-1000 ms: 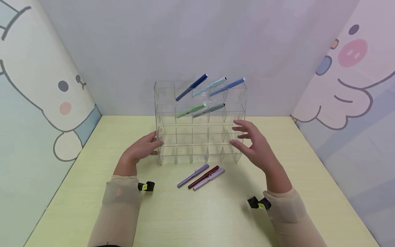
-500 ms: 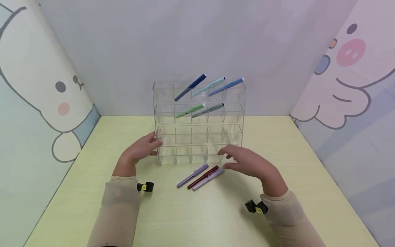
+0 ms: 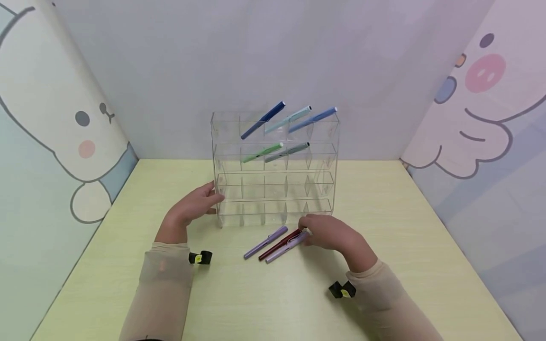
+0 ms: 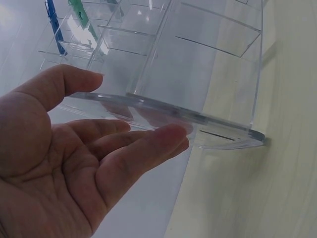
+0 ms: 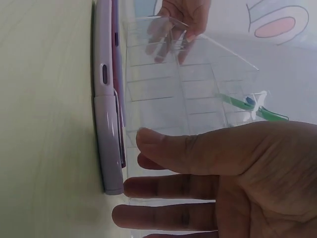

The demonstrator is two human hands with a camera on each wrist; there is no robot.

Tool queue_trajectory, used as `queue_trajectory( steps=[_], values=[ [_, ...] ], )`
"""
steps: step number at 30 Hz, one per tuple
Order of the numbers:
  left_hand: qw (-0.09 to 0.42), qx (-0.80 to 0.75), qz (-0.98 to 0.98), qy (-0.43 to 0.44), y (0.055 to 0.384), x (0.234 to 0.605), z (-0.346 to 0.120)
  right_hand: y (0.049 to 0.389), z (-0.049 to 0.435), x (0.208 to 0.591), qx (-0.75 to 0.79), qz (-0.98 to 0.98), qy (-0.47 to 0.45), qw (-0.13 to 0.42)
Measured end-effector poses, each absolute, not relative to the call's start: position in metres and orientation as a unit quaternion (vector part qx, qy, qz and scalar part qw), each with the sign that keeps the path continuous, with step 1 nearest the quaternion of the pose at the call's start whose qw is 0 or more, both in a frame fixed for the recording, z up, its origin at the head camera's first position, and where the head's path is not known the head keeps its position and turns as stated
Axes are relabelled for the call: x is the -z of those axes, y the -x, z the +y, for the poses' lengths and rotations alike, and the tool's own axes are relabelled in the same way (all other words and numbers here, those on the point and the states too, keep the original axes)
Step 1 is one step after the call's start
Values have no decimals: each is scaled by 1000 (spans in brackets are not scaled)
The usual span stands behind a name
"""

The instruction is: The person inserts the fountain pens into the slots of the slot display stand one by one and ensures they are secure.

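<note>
A clear tiered rack (image 3: 275,194) stands upright in the middle of the head view. My left hand (image 3: 194,203) holds its left side wall; in the left wrist view the thumb lies on one side of the panel edge and the fingers on the other. On the table before the rack lie a purple pen (image 3: 265,243), a dark red pen (image 3: 279,245) and a lavender pen (image 3: 285,250), side by side. My right hand (image 3: 330,234) is at the cap end of the lavender pen. In the right wrist view its fingers are extended, without a grip on the pen.
The rack's top tier carries a dark blue pen (image 3: 263,121), a pale blue pen (image 3: 287,119) and a mid-blue pen (image 3: 313,120). Below them sit a green pen (image 3: 262,153) and a grey-green pen (image 3: 287,152). A grey back wall (image 3: 170,85) rises behind the rack.
My right hand has come down from beside the rack's right side and leftward to the lavender pen's cap end. The left hand has stayed at the rack, and the pens lie as before.
</note>
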State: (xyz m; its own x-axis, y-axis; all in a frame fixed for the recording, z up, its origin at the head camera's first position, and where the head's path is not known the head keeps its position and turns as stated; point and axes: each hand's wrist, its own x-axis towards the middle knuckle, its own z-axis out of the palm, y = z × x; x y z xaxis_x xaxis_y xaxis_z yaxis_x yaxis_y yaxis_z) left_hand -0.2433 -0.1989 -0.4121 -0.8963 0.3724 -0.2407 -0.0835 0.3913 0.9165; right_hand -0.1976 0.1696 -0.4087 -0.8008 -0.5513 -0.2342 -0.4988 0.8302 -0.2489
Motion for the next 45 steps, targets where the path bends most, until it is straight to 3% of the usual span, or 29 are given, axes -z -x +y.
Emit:
queue_trajectory(
  steps=[19, 29, 37, 45],
  values=[
    [205, -540, 811, -91, 245, 414, -198, 201, 166, 428, 64, 947, 284, 134],
    [203, -541, 811, -90, 246, 413, -198, 201, 175, 411, 95, 936, 285, 185],
    [202, -539, 812, -92, 245, 413, -199, 201, 184, 400, 91, 928, 324, 160],
    [206, -543, 809, -94, 244, 412, -198, 201, 187, 395, 196, 911, 294, 214]
  ],
)
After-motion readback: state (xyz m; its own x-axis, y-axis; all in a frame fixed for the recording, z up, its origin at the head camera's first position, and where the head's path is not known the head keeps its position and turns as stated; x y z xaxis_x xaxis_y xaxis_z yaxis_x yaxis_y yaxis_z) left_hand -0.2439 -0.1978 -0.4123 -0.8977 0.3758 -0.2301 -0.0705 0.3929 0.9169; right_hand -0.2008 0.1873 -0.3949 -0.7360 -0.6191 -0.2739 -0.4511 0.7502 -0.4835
